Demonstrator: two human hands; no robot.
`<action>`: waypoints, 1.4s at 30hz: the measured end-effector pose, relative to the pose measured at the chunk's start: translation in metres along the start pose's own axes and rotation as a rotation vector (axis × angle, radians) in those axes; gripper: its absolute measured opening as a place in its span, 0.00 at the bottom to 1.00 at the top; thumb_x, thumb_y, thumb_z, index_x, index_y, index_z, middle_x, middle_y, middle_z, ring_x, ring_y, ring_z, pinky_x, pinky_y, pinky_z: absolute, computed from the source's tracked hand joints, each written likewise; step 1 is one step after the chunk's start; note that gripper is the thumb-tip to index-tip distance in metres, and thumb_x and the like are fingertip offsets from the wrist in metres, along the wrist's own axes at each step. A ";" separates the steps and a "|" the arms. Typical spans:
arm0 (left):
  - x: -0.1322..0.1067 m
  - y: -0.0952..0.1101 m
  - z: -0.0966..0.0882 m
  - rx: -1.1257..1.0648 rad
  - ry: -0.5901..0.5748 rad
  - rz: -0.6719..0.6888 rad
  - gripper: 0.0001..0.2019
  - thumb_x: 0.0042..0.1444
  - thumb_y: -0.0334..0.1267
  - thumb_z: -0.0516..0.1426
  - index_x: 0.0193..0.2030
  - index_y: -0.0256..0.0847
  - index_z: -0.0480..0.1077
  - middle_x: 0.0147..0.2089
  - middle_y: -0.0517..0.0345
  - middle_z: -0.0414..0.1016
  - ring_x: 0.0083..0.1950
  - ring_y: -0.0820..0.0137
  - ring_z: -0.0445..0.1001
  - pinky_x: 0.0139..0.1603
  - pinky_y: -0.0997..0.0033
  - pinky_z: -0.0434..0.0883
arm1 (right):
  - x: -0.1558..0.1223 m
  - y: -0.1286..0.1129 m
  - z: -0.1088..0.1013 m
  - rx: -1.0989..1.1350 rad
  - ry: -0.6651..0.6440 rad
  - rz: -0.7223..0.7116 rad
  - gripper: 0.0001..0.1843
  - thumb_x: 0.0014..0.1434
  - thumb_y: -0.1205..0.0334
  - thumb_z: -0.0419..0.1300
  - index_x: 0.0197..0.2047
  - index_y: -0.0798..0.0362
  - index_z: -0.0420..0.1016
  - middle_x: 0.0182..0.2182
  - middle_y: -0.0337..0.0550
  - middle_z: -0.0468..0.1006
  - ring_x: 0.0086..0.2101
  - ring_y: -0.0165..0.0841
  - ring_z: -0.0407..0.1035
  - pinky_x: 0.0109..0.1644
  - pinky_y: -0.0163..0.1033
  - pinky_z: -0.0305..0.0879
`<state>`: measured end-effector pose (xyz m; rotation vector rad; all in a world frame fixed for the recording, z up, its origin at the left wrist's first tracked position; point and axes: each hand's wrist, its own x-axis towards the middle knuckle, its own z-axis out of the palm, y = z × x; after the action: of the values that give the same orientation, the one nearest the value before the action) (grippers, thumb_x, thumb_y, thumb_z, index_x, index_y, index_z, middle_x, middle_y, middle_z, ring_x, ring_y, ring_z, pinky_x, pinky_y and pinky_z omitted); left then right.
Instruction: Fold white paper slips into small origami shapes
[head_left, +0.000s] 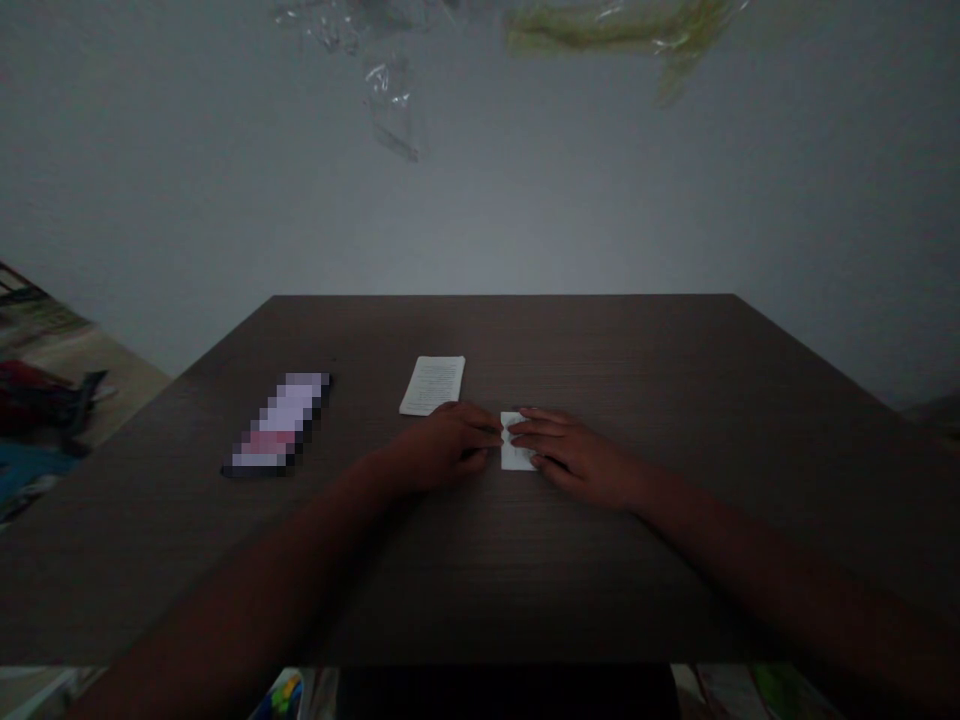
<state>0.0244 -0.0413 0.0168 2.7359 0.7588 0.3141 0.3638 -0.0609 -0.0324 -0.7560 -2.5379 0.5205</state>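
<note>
A small white piece of paper lies on the dark wooden table between my two hands. My right hand rests over its right part with the fingers stretched out flat and partly hides it. From the other side, my left hand reaches in with extended fingers, their tips at the paper's left edge. Whether those tips press on the paper I cannot tell. Just beyond my left hand sits a stack of white printed sheets, its lower right corner close to my knuckles.
A phone with a lit, blurred screen lies at the left of the table. A pale wall with strips of clear and yellowish tape rises behind the far edge. Below the near edge shows a container with colourful pieces.
</note>
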 end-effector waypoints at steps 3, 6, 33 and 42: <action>-0.001 0.003 -0.003 -0.020 -0.007 0.014 0.14 0.77 0.23 0.68 0.59 0.42 0.94 0.75 0.45 0.95 0.78 0.52 0.92 0.88 0.52 0.82 | 0.000 -0.001 -0.002 0.012 -0.001 -0.008 0.23 0.90 0.60 0.67 0.81 0.40 0.91 0.81 0.50 0.89 0.86 0.52 0.75 0.93 0.74 0.71; -0.001 0.002 -0.003 -0.050 -0.018 0.032 0.16 0.78 0.22 0.67 0.61 0.43 0.93 0.77 0.44 0.93 0.79 0.53 0.92 0.87 0.52 0.84 | 0.001 -0.001 -0.003 0.002 -0.004 -0.016 0.22 0.89 0.62 0.67 0.78 0.39 0.93 0.81 0.49 0.89 0.86 0.52 0.76 0.93 0.74 0.70; -0.002 0.014 -0.014 -0.039 -0.064 0.035 0.18 0.80 0.23 0.68 0.67 0.40 0.93 0.79 0.40 0.91 0.76 0.51 0.93 0.83 0.52 0.85 | -0.001 0.002 0.002 -0.024 -0.044 0.032 0.29 0.94 0.54 0.61 0.91 0.37 0.81 0.89 0.51 0.79 0.88 0.53 0.72 0.94 0.74 0.67; 0.000 0.014 -0.015 -0.041 -0.076 0.033 0.21 0.77 0.21 0.67 0.69 0.41 0.93 0.77 0.42 0.93 0.77 0.51 0.92 0.86 0.51 0.84 | 0.001 -0.003 0.002 -0.040 -0.067 0.055 0.28 0.97 0.50 0.56 0.88 0.42 0.84 0.88 0.54 0.80 0.88 0.53 0.72 0.94 0.74 0.68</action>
<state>0.0269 -0.0499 0.0356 2.7074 0.6799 0.2292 0.3606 -0.0632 -0.0317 -0.8384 -2.6023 0.5222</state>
